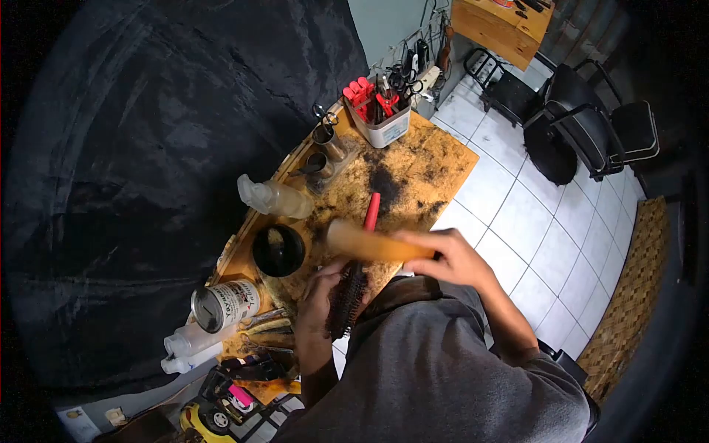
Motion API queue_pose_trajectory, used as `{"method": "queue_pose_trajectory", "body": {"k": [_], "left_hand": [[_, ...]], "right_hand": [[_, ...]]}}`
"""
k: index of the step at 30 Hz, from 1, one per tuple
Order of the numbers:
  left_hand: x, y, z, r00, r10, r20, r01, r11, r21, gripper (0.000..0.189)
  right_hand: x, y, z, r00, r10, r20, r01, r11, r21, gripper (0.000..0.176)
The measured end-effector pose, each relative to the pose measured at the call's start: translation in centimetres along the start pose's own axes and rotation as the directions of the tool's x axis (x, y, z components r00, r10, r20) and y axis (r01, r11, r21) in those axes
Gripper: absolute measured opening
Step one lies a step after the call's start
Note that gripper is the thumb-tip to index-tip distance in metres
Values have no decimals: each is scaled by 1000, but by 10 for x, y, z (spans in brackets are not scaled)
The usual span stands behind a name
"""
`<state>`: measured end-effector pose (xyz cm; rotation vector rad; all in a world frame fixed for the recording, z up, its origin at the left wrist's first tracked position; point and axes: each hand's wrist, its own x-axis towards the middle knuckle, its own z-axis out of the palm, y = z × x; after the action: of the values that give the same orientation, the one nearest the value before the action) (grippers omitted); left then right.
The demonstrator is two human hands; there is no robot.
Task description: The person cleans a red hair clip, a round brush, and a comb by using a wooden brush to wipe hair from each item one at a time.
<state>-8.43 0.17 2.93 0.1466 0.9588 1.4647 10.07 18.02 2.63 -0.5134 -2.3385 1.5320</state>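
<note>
My left hand (pixel 319 295) is closed around the dark bristled barrel of a round hairbrush (pixel 347 304), whose red handle points up toward the far side of the table. In my right hand (pixel 452 257) is an orange-handled brush (pixel 380 245) with a pale end, smeared by motion. It crosses over the round hairbrush, hiding part of its handle. Just left of both hands stands a black cup (pixel 278 250). Dark hair clippings (pixel 384 184) are scattered on the wooden table (pixel 454 151) beyond the brushes.
A spray bottle (pixel 284 201), metal cups (pixel 329 144) and a tub (pixel 389 131) of red clips and scissors line the back edge. Left are a labelled can (pixel 225 305) and clear bottles (pixel 193 340). A black chair (pixel 583 100) stands on the tiled floor at right.
</note>
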Motion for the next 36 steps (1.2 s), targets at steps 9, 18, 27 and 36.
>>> {"method": "queue_pose_trajectory", "body": {"k": [9,18,27,36], "left_hand": [[-1,8,8,928,-253,273,203,959,198,51],[28,6,6,849,-295,438,389,910,-141,55],[49,-49,68,950,246,190,-253,967,14,46],[40,-53,63,938,337,83,-336,941,-27,15]], "right_hand": [[9,24,-8,876,-162,-454,172,985,-20,52],[-16,7,-8,912,398,-102,-148,549,823,26],[-18,-5,29,775,493,-396,72,553,830,16],[-58,-25,75,792,538,-289,-90,571,816,33]]}}
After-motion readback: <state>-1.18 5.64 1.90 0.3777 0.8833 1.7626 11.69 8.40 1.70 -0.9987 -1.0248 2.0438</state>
